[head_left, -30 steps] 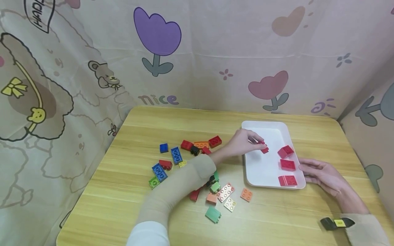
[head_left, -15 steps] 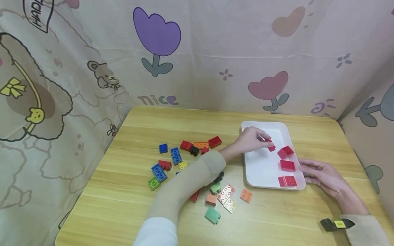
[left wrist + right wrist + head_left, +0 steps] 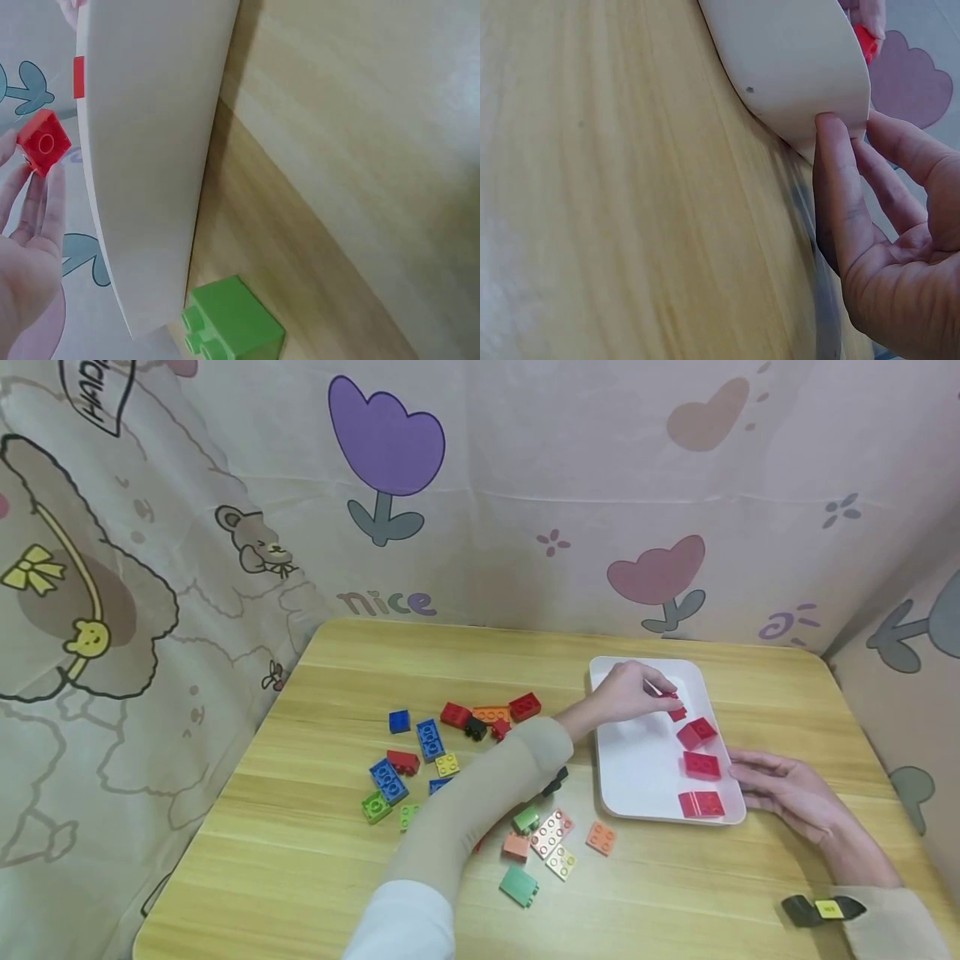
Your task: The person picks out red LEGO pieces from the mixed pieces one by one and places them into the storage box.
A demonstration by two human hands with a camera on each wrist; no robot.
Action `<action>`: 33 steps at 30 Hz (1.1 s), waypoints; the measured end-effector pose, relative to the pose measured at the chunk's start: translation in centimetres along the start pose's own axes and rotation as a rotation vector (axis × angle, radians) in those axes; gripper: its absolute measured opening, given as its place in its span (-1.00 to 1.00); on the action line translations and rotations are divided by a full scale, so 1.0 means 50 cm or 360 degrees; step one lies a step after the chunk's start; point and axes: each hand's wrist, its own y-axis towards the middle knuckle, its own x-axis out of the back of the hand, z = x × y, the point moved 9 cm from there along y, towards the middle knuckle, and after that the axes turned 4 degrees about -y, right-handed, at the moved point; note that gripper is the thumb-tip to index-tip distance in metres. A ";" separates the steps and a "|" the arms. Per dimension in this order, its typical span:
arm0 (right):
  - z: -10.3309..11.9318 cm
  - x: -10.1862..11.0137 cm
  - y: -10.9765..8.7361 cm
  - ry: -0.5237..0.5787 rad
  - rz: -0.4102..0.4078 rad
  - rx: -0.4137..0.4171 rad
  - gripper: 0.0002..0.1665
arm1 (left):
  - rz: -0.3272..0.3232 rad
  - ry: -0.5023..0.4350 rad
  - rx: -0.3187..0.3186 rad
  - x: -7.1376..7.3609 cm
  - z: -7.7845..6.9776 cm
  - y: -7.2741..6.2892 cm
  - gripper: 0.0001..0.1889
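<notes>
My left hand (image 3: 632, 692) pinches a small red toy brick (image 3: 677, 710) between thumb and fingers over the far part of a white tray (image 3: 626, 777). In the left wrist view the brick (image 3: 45, 142) shows its hollow underside above the tray's wall (image 3: 150, 150). Three more red bricks lie along the tray's right side, the nearest to my left hand being a tilted one (image 3: 697, 733). My right hand (image 3: 787, 789) rests at the tray's right edge with fingers extended. Its fingertips touch the outer wall (image 3: 795, 67) near the rim in the right wrist view.
Loose bricks lie left of the tray, among them blue ones (image 3: 431, 740), a yellow one (image 3: 447, 765), a green one (image 3: 519, 885) and an orange one (image 3: 601, 838). My left sleeve (image 3: 487, 793) covers part of the pile. A patterned cloth (image 3: 495, 460) hangs behind the wooden table (image 3: 300, 860).
My left hand has moved right and slightly away across the tray, carrying the red brick closer to the other red bricks. My right hand has stayed at the tray's edge.
</notes>
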 end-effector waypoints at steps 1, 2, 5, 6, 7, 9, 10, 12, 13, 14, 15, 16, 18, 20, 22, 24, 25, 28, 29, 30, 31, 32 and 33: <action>0.000 0.000 0.000 0.0004 0.0004 0.0002 -0.51 | 0.0010 0.0007 -0.0005 -0.002 -0.001 0.003 -0.70; 0.000 0.000 0.000 0.0011 0.0010 0.0005 -0.50 | 0.0018 0.0020 -0.0008 -0.004 -0.002 0.006 -0.71; 0.000 0.000 -0.001 0.0021 0.0022 0.0016 -0.50 | 0.0041 0.0080 0.0001 -0.014 -0.001 0.018 -0.71; 0.001 0.000 -0.001 0.0024 0.0026 0.0019 -0.50 | 0.0053 0.0102 0.0021 -0.018 0.000 0.022 -0.71; 0.001 0.000 -0.002 0.0027 0.0029 0.0022 -0.50 | 0.0066 0.0126 0.0042 -0.023 0.001 0.025 -0.70; 0.002 0.000 -0.002 0.0024 0.0031 0.0025 -0.50 | 0.0087 0.0180 0.0079 -0.031 0.002 0.032 -0.71; 0.003 0.000 -0.003 0.0024 0.0031 0.0024 -0.50 | 0.0096 0.0205 0.0094 -0.035 0.002 0.034 -0.71; 0.003 -0.001 -0.003 0.0021 0.0031 0.0024 -0.50 | 0.0110 0.0258 0.0107 -0.041 -0.001 0.037 -0.71; 0.004 -0.001 -0.003 0.0018 0.0030 0.0022 -0.50 | 0.0116 0.0291 0.0109 -0.044 -0.002 0.038 -0.70; 0.004 -0.001 -0.003 0.0018 0.0029 0.0019 -0.50 | 0.0120 0.0315 0.0119 -0.047 -0.002 0.039 -0.71; 0.004 -0.001 -0.002 0.0016 0.0027 0.0016 -0.50 | 0.0121 0.0337 0.0128 -0.049 -0.002 0.040 -0.71; 0.003 -0.002 -0.002 0.0017 0.0025 0.0012 -0.50 | 0.0124 0.0358 0.0138 -0.052 -0.001 0.040 -0.72; 0.003 -0.002 -0.001 0.0020 0.0023 0.0006 -0.50 | 0.0128 0.0381 0.0173 -0.057 0.002 0.040 -0.73; 0.003 -0.002 -0.001 0.0023 0.0021 0.0004 -0.50 | 0.0131 0.0386 0.0203 -0.062 0.004 0.041 -0.74; 0.003 -0.002 -0.001 0.0028 0.0023 0.0007 -0.50 | 0.0136 0.0403 0.0215 -0.068 0.006 0.042 -0.74; 0.003 -0.002 -0.001 0.0034 0.0025 0.0011 -0.50 | 0.0146 0.0422 0.0223 -0.073 0.007 0.043 -0.73; 0.003 -0.003 -0.002 0.0037 0.0026 0.0014 -0.50 | 0.0150 0.0433 0.0222 -0.075 0.008 0.043 -0.73; 0.003 -0.003 -0.002 0.0041 0.0026 0.0018 -0.50 | 0.0158 0.0454 0.0228 -0.081 0.011 0.044 -0.72; 0.004 -0.003 -0.002 0.0039 0.0024 0.0019 -0.50 | 0.0154 0.0456 0.0235 -0.081 0.013 0.044 -0.71; 0.004 -0.004 -0.002 0.0039 0.0023 0.0020 -0.50 | 0.0149 0.0461 0.0241 -0.081 0.014 0.043 -0.70; 0.004 -0.004 -0.002 0.0040 0.0023 0.0021 -0.51 | 0.0140 0.0463 0.0245 -0.081 0.017 0.044 -0.69; 0.004 -0.004 -0.001 0.0040 0.0022 0.0022 -0.51 | 0.0134 0.0467 0.0245 -0.080 0.018 0.044 -0.67; 0.004 -0.004 -0.001 0.0040 0.0022 0.0024 -0.51 | 0.0128 0.0472 0.0245 -0.079 0.019 0.044 -0.67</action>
